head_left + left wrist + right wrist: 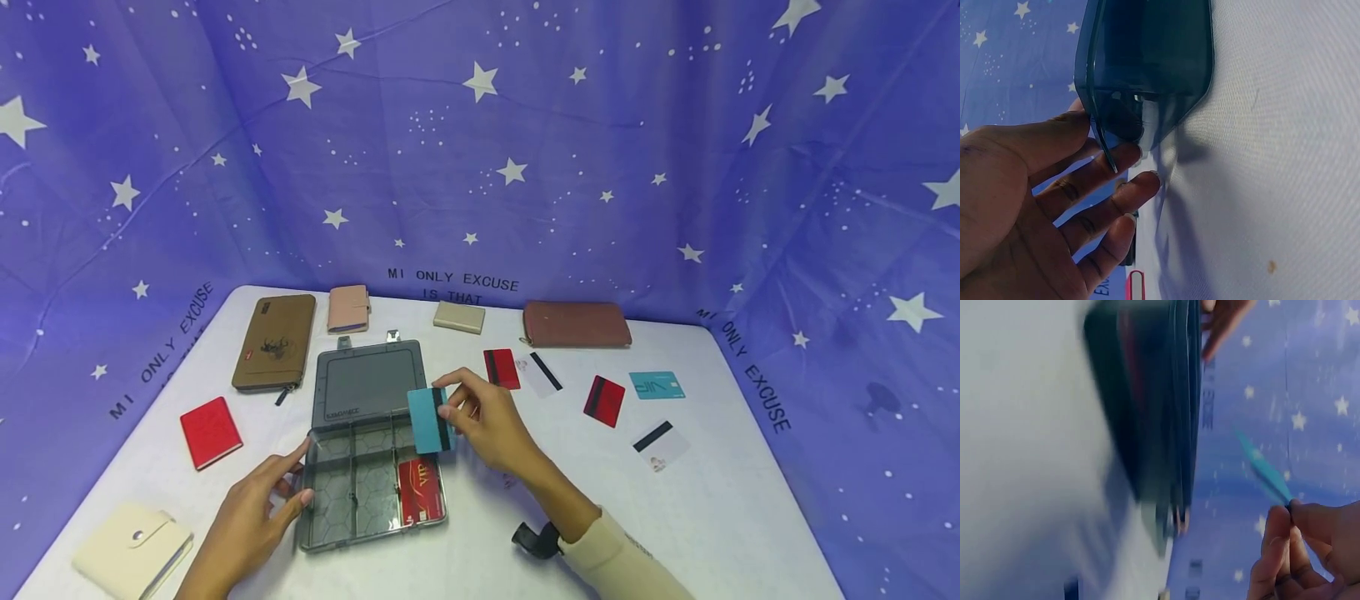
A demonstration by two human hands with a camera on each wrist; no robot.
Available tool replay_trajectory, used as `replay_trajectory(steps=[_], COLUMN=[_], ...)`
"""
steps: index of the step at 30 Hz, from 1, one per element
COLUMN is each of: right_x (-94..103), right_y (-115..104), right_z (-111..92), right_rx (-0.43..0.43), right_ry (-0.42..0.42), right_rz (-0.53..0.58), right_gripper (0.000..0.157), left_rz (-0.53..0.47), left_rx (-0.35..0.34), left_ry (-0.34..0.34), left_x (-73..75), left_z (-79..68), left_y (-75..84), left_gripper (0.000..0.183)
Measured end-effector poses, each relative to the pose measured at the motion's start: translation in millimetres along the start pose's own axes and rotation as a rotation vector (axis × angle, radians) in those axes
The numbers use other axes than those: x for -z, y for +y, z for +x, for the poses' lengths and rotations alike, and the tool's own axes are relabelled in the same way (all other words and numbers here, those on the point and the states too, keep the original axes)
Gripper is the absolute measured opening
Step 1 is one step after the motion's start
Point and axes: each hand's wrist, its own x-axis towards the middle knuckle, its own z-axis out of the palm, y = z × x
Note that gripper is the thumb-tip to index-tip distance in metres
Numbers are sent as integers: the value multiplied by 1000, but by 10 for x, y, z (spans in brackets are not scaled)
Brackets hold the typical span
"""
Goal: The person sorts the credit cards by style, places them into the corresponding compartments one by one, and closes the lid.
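A teal card with a dark stripe is pinched between the thumb and fingers of my right hand. It is held above the right side of a clear grey divided box, whose lid lies folded back. In the right wrist view the teal card appears nearly edge-on. A red VIP card lies in the box's front right compartment. My left hand rests against the box's left side, fingers loosely spread. The left wrist view shows the thumb at the rim of the box.
Right of the box lie red cards, white striped cards and another teal card. Wallets line the back, including a brown one and a reddish-brown one. A red booklet and a cream wallet are at left.
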Motion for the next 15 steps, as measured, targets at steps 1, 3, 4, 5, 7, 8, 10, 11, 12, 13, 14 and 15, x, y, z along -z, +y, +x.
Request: replay_trajectory(steps=[1, 3, 4, 5, 7, 8, 10, 11, 12, 13, 14, 15], right_x=[-47, -152, -208, -266, -380, -436, -539, -588, -632, -671, -708, -737], right_y=[-35, -93, -116, -132, -155, -163, -176, -181, -186, -191, -195, -199], right_z=[-14, -42, -55, -68, -92, -104, -123, -132, -141, -150, -159, -169], right_rx=[-4, -3, 0, 3, 12, 18, 39, 52, 68, 86, 105, 127], right_ry=[-19, -58, -80, -100, -132, -144, -156, -154, -150, -145, -142, -137], right_rz=[17, 19, 14, -1, -26, -46, -104, -144, -187, -237, -285, -337], right_gripper=[33, 32, 32, 31, 29, 29, 28, 27, 26, 25, 24, 23], left_rz=[2, 5, 7, 8, 10, 12, 14, 14, 13, 14, 13, 11], left_rx=[-7, -13, -14, -14, -13, -10, -7, -5, -3, 3, 10, 17], left_ry=[5, 11, 11, 10, 6, 4, 1, 0, -2, -5, -9, -14], left_x=[0, 1, 2, 2, 3, 4, 4, 5, 5, 6, 8, 10], left_z=[2, 5, 7, 8, 9, 8, 7, 6, 5, 6, 7, 8], left_y=[0, -1, -2, -2, -2, -1, 1, 3, 5, 8, 12, 15], left_gripper=[65, 65, 65, 65, 65, 66, 66, 66, 66, 66, 66, 66])
